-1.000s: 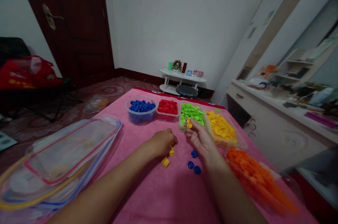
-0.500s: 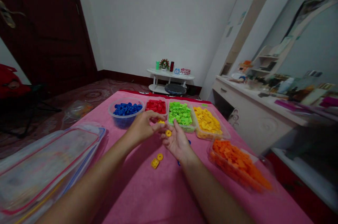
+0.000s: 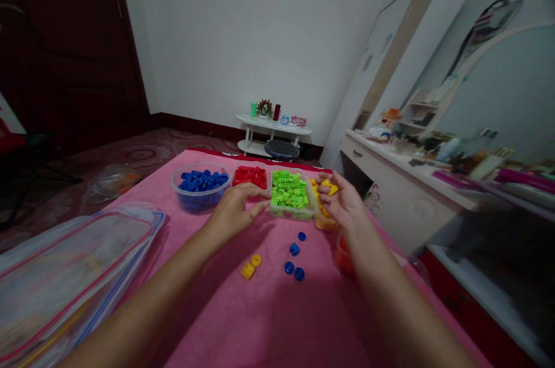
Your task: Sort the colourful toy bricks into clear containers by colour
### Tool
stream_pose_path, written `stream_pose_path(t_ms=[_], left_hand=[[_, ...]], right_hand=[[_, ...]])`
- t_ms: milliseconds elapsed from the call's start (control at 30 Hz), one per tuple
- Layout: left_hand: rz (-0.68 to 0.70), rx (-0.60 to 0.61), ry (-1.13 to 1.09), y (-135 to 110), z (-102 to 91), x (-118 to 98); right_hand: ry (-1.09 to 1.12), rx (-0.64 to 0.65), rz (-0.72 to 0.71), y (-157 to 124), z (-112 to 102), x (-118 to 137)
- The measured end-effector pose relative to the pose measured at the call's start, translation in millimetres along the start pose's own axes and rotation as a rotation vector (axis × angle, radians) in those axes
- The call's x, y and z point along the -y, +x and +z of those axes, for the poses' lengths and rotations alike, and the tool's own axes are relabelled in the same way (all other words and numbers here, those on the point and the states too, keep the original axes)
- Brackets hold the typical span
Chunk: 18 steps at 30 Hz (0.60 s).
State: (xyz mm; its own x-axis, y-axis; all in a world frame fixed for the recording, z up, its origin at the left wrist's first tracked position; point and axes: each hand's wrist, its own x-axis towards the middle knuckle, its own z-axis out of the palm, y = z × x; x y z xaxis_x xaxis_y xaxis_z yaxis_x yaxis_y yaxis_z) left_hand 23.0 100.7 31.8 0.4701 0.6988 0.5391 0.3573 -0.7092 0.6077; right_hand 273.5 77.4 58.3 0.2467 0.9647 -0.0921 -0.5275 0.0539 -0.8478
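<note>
Right hand [image 3: 344, 206] at the box of yellow bricks [image 3: 326, 222]: from my post I see its half-curled fingers overlapping the yellow contents, and I cannot tell whether the grip is apart, together or clamped on a piece. Left hand [image 3: 236, 211] above the pink-covered tabletop [image 3: 260, 322], fingertips just beside the left wall of the box of green bricks [image 3: 291, 213]; I read thumb and forefinger as apart, with nothing visible between them. Key relation: the square yellow brick [image 3: 248, 271] and yellow wheel [image 3: 256, 260] lie on my side of the left hand, slightly to its right, and it is the nearer hand. Their common line slants from near left to far right, brick nearest me. Right of them are three blue wheels [image 3: 289, 268] and a blue block [image 3: 295, 249].
</note>
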Motion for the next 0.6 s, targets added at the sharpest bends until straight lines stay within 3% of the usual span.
stream_pose_path(t_ms=[67,167,333,433,533,600], left_hand=[[-0.001,0.002,-0.006,-0.2,0.9,-0.5],[-0.008,0.013,-0.008,-0.2,2.5,-0.9],[-0.065,0.105,-0.002,0.1,3.9,6.5],[-0.161,0.282,0.036,-3.1,5.0,16.0],[-0.249,0.49,0.108,-11.3,5.4,21.2],[-0.284,0.635,0.129,-17.4,5.6,18.7]], right_hand=[[-0.207,-0.171,-0.026,14.3,-24.7,28.3],[-0.359,-0.292,0.024,28.4,-62.6,52.0],[-0.678,-0.334,0.188,30.1,-104.9,58.6],[-0.956,-0.307,0.114,22.1,-98.0,58.7],[-0.965,-0.225,-0.066,6.5,-64.1,51.6],[-0.952,-0.089,-0.137,-6.7,-35.7,38.7]])
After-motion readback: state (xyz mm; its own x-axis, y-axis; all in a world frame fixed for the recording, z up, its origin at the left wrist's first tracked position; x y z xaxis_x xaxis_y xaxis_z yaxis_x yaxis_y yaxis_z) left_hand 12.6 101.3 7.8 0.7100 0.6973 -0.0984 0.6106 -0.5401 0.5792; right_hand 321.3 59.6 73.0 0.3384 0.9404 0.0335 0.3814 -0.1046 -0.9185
